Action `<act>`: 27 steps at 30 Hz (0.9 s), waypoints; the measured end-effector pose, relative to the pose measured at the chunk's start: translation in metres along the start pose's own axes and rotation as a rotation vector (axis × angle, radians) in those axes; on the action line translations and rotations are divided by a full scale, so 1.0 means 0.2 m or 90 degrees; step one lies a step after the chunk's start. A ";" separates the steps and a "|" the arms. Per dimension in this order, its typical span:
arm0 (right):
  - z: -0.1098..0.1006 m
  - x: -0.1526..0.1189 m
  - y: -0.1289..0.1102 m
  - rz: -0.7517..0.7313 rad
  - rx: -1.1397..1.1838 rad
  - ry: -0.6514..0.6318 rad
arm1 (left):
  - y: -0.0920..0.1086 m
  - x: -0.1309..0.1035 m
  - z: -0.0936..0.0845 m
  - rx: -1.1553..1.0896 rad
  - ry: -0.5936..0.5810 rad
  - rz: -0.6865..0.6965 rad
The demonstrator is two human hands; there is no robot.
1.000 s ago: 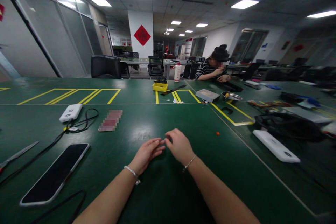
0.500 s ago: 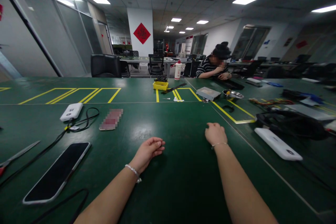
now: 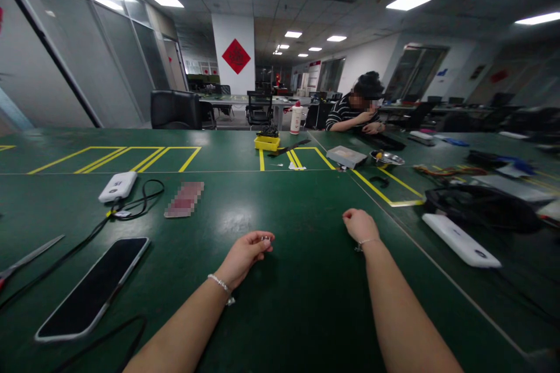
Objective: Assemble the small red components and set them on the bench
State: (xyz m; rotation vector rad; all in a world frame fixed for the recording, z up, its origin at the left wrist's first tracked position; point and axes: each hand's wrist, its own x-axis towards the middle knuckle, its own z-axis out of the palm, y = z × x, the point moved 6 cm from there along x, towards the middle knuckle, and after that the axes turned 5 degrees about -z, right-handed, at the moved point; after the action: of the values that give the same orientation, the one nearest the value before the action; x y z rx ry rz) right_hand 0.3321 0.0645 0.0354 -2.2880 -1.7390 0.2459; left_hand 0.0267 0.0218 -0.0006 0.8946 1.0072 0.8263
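Note:
Over the green table (image 3: 306, 291), my left hand (image 3: 245, 253) is closed in a pinch, thumb against the fingers. A small shiny thing (image 3: 265, 238) shows at its fingertips, too small to name. My right hand (image 3: 361, 225) is to the right at about the same height, its back turned to me and its fingers curled in. Whatever it might hold is hidden. Left of my left hand lie a dark-screened phone (image 3: 94, 285) and a blurred reddish card-like rectangle (image 3: 184, 199). Right of my right hand is a white power bank (image 3: 460, 240).
Scissors (image 3: 32, 259) and another white power bank (image 3: 118, 186) with a black cable lie at left. Farther back stand a yellow tray (image 3: 266, 143), a bottle (image 3: 296, 118), a grey box (image 3: 346, 156) and a metal bowl (image 3: 388, 158). A person (image 3: 356, 108) sits across the table.
A small shiny thing now shows in my left fingertips. My right hand has turned slightly and lowered, its fingers more curled.

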 end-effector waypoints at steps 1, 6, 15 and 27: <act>0.01 -0.01 -0.06 -0.026 0.022 -0.010 | 0.00 0.00 0.00 0.008 0.001 0.000; 0.10 -0.08 -0.35 -0.147 0.125 -0.051 | 0.01 0.00 0.02 0.026 -0.018 -0.005; 0.22 -0.31 -0.73 -0.263 0.573 -0.211 | 0.01 0.00 0.04 0.094 -0.050 0.055; 0.25 -0.44 -0.87 -0.356 0.643 -0.008 | -0.02 0.00 0.05 0.040 -0.075 0.016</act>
State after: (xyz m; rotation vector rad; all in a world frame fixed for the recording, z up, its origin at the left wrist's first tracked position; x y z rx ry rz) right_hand 0.1339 0.0294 0.0392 -1.0611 -1.6180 0.7904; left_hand 0.0363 0.0188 -0.0017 0.9997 0.9243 0.7586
